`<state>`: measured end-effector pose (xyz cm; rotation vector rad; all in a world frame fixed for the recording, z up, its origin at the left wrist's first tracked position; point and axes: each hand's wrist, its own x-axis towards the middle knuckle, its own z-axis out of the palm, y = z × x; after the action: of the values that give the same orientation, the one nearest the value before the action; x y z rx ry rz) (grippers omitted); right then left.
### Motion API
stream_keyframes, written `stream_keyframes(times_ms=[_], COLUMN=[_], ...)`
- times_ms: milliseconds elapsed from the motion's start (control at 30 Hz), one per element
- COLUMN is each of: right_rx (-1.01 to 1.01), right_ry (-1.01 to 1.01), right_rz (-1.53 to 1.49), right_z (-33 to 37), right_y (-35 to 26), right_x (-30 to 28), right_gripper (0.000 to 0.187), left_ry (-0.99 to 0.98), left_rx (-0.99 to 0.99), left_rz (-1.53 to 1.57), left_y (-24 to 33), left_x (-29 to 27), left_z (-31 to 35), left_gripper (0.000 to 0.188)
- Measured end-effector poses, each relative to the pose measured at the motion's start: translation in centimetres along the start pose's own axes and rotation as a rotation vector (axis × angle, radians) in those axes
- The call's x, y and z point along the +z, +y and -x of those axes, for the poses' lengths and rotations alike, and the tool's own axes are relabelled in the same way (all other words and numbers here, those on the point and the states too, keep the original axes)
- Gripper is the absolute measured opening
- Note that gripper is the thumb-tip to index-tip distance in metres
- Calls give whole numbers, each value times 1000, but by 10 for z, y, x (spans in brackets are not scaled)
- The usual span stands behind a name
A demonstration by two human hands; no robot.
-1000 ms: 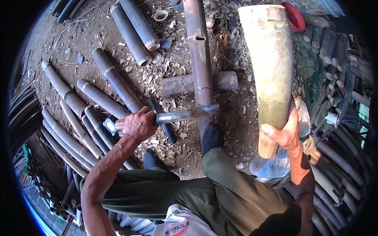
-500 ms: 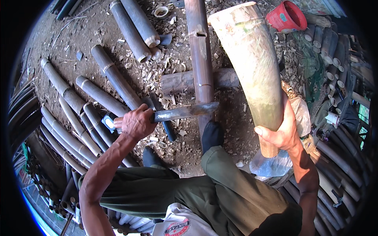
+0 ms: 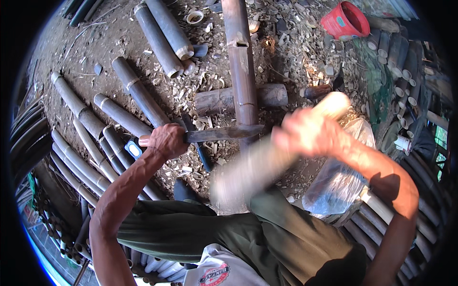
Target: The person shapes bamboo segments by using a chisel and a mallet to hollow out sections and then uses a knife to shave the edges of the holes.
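Observation:
My left hand [image 3: 164, 143] is closed around the handle of a machete [image 3: 222, 134]. Its flat blade points right and lies across a long brown bamboo pole [image 3: 244, 81]; whether it touches is hard to tell. My right hand [image 3: 305, 131] grips a pale, thick wooden club [image 3: 253, 174], smeared by motion. The club's wide end hangs low and left over my right knee, and its narrow end sticks out past my fist. The pole has a small slot cut near its far part and rests over a short log [image 3: 219, 101] on the ground.
Several cut bamboo lengths [image 3: 143, 95] lie to the left, and two more [image 3: 164, 38] at the far left. A red bucket [image 3: 341, 26] stands far right, near stacked bamboo tubes. Beside my right arm is a clear plastic bag [image 3: 334, 186]. Wood chips litter the ground.
My right hand has swung the club from upright at the right, wide end up, to a leftward slant with the wide end low. The left hand and machete have hardly moved.

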<state>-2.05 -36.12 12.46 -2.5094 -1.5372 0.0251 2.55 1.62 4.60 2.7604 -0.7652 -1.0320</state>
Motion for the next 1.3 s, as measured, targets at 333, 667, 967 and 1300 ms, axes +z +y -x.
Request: stream_keyframes(times_ms=[333, 667, 967, 1300], right_rx=[-8, -37, -186, -122], right_ry=[-102, -1, 127, 99], right_rz=[-281, -321, -341, -392], right_z=[5, 5, -13, -10], right_y=[-11, -7, -40, -52], right_x=[8, 8, -10, -9], right_gripper=[56, 51, 50, 42], left_ry=[73, 118, 84, 19], left_rx=[31, 65, 63, 57], left_rz=[-9, -5, 14, -41], left_y=[-5, -9, -2, -5], left_x=[10, 14, 4, 4], left_z=[1, -5, -12, -11], left_gripper=[21, 16, 14, 18])
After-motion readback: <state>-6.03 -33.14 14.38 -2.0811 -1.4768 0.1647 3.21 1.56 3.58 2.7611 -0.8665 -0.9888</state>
